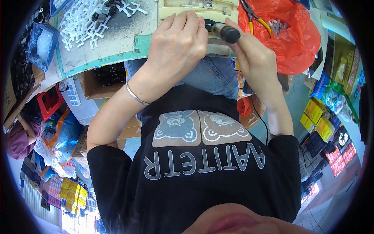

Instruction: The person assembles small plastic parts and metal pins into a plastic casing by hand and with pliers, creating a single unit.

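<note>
A pale yellow block with recessed slots [224, 6] lies at the table's near edge. My left hand [177, 41] rests over its left part, fingers close together and bent; the fingertips and whatever they press on are hidden. Beside it, my right hand [255, 54] has thumb and fingers closed round a short dark cylinder [230, 34] with a rounded black end and a metallic-looking body. This cylinder slants over the block, its far end reaching a black part [209, 24] next to my left fingers. I cannot make out its exact kind.
White branched plastic pieces [83, 23] are heaped on the table at the left, by a blue bin [42, 45]. Yellow-handled pliers [265, 25] lie on a red plastic bag [298, 46] holding small greyish pieces. A cardboard box [91, 85] stands under the table.
</note>
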A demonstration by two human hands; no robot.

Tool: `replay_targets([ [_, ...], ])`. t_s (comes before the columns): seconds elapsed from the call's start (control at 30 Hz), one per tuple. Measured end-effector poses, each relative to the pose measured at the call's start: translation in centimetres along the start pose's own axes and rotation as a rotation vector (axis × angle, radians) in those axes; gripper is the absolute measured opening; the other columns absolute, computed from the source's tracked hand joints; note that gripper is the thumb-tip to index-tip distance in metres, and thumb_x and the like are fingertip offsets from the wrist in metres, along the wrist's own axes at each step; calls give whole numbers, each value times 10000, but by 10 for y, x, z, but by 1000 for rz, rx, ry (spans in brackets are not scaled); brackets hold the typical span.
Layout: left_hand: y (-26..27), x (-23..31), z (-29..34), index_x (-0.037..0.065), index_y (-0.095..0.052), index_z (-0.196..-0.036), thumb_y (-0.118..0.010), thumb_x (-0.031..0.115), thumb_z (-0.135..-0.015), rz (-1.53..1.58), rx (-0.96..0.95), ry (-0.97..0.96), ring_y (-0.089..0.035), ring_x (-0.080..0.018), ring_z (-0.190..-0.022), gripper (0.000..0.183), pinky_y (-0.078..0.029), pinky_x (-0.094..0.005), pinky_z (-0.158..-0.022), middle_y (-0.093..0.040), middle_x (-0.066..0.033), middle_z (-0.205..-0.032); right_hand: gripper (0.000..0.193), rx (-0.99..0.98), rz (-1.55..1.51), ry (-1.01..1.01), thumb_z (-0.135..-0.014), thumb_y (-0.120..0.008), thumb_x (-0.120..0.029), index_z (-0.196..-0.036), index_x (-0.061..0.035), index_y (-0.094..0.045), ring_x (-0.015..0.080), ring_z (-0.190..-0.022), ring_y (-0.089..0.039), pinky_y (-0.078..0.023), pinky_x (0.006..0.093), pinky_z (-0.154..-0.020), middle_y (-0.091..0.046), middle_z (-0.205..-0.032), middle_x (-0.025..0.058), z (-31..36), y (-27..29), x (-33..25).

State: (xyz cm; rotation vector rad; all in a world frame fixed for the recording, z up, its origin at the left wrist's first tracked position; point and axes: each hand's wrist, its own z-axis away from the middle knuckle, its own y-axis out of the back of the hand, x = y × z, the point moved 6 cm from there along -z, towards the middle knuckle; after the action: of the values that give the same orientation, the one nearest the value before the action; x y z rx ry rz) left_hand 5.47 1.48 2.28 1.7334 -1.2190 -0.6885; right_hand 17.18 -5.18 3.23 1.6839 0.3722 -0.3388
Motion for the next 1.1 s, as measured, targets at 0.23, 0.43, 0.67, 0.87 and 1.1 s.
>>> replay_targets([
  [0.23,-2,0,5,-39,-660,-833,-612,48,-683,-14,93,1,-614,-232,-834,181,-502,-311,-753,-623,-148,-862,275,35,-48,-75,-901,-588,-97,-1163,-16,-610,172,-656,-631,-492,303,-575,-658,-842,128,7,12,8],
  [0.43,0,-4,5,-21,-656,-858,-622,63,-689,107,84,78,-611,-222,-850,191,-498,-315,-755,-626,-119,-868,250,169,-275,-273,-938,-554,-180,-1162,-85,-608,231,-584,-565,-447,296,-549,-560,-696,158,12,23,27],
  [0.67,13,8,13,37,-648,-936,-689,93,-705,229,46,265,-606,-188,-759,241,-500,-323,-668,-599,-55,-1177,193,64,-218,-341,-950,-538,-197,-1053,-57,-624,188,-487,-474,-399,308,-493,-522,-621,108,-14,34,27],
  [0.87,-13,30,42,77,-610,-765,-584,121,-687,154,-37,305,-507,-96,-459,93,-435,-230,-410,-532,-83,-1319,141,-121,-70,2,-904,-560,-106,-993,-12,-618,297,-660,-628,-478,339,-585,-633,-767,168,-53,-8,-14],
  [1.1,-18,39,47,73,-610,-733,-583,150,-706,103,-49,338,-512,-96,-424,86,-427,-224,-410,-537,-104,-1309,238,-79,-3,101,-900,-571,-216,-1091,-81,-614,286,-653,-635,-486,361,-541,-629,-738,125,-45,-14,-27],
])
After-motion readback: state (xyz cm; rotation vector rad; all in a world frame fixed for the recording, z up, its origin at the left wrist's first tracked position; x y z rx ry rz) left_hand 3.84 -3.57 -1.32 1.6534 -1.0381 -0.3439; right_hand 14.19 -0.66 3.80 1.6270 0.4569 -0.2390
